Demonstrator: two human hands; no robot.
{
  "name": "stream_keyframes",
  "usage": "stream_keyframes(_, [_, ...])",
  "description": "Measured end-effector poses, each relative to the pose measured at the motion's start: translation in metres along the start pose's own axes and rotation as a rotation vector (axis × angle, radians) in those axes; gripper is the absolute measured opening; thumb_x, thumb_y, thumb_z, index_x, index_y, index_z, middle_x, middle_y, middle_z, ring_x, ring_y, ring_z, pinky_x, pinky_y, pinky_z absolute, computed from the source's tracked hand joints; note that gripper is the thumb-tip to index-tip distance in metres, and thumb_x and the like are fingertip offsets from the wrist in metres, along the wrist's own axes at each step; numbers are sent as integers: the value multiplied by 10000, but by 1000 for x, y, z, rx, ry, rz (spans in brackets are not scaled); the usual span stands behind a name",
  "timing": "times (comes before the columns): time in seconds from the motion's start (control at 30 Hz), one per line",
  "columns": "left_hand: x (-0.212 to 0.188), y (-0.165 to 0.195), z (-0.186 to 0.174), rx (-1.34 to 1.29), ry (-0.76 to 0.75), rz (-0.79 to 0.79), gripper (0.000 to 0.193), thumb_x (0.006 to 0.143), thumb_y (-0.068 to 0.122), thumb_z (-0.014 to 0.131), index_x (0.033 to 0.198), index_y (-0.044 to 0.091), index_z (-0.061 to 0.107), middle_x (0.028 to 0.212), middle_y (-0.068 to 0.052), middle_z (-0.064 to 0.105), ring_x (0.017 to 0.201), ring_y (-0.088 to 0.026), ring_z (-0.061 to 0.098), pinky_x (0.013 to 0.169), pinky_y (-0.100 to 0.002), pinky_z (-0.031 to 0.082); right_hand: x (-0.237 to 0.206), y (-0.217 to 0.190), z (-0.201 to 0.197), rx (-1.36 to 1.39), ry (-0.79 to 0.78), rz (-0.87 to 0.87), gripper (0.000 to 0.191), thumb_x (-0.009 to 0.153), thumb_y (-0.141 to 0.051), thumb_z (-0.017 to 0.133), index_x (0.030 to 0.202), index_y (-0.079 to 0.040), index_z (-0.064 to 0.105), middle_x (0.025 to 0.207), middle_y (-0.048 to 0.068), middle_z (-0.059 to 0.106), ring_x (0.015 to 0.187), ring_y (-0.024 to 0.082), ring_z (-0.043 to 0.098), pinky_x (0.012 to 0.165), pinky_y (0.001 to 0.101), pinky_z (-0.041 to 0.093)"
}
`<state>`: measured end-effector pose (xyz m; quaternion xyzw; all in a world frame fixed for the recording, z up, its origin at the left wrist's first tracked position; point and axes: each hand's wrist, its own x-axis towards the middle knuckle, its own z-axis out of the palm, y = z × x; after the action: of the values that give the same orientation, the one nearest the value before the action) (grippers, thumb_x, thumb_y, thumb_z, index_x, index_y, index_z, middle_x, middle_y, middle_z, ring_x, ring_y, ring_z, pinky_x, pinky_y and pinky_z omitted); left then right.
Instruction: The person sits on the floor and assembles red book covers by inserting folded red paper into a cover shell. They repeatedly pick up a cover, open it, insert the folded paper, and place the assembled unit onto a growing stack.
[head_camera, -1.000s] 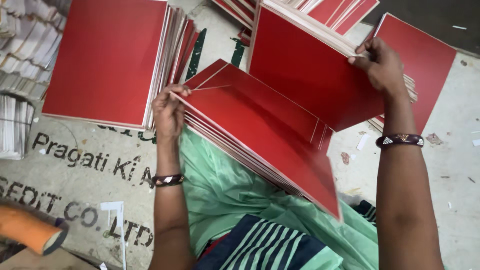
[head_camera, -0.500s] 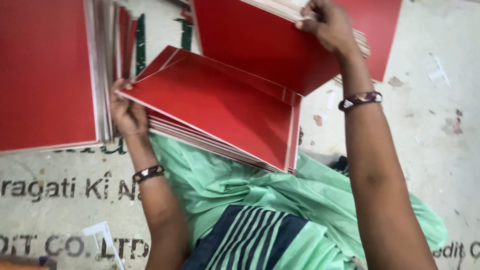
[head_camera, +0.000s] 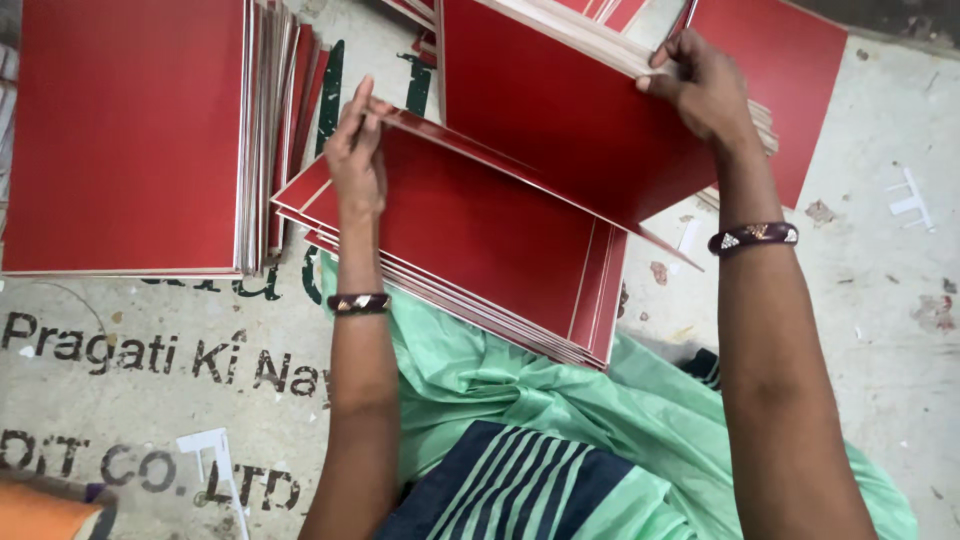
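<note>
A stack of red book covers (head_camera: 490, 255) rests on my lap, over green cloth. My left hand (head_camera: 357, 150) pinches the upper left corner of the top red cover (head_camera: 470, 150) and lifts its edge off the stack. My right hand (head_camera: 705, 85) grips the far right edge of a second bundle of red covers (head_camera: 560, 100), which stands tilted above the lap stack. Both wrists wear dark bangles.
A tall pile of red covers (head_camera: 130, 130) lies on the floor at the left, its pale edges facing me. More red sheets (head_camera: 790, 90) lie behind my right hand. The floor covering (head_camera: 130, 370) is a printed sack with paper scraps. An orange object (head_camera: 40, 515) sits bottom left.
My left hand has moved from the stack's left corner up to the top cover's edge and raised it. My right hand stays on the tilted bundle. The camera has shifted.
</note>
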<state>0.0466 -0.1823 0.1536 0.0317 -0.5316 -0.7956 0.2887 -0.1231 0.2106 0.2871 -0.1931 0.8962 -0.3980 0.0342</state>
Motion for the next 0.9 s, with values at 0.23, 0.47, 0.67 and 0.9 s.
stream_keyframes(0.23, [27, -12, 25, -34, -67, 154, 498, 1004, -38, 520, 1476, 117, 557, 1195, 43, 643, 1170, -99, 621, 1018, -266, 526, 2, 0, -2, 20, 3, 20, 272, 875, -199, 846, 1025, -131, 630, 872, -59, 602, 817, 73, 536, 790, 271, 450])
stream_keyframes(0.47, [28, -21, 25, -60, -31, 141, 422, 1062, 61, 592, 1483, 73, 567, 1185, 7, 668, 1170, -123, 636, 1149, -285, 506, 7, 6, -6, -13, 2, 94, 282, 870, -188, 858, 1021, -127, 628, 864, -38, 576, 802, 90, 515, 777, 272, 441])
stream_keyframes(0.67, [20, -15, 18, -84, 35, 74, 346, 1047, 140, 605, 1377, 41, 645, 1132, -48, 700, 1082, -158, 645, 1026, -326, 539, 10, 13, -2, 221, -59, -33, 285, 864, -197, 848, 1017, -128, 618, 938, -92, 619, 852, 58, 560, 837, 257, 500])
stream_keyframes(0.9, [-78, 31, -41, -208, 114, 128, 134, 949, -18, 624, 922, 63, 727, 1084, -103, 709, 1126, -231, 655, 1082, -370, 524, 0, 1, 3, 9, -18, 29, 239, 923, -274, 830, 992, -127, 654, 839, -56, 605, 793, 83, 536, 751, 273, 453])
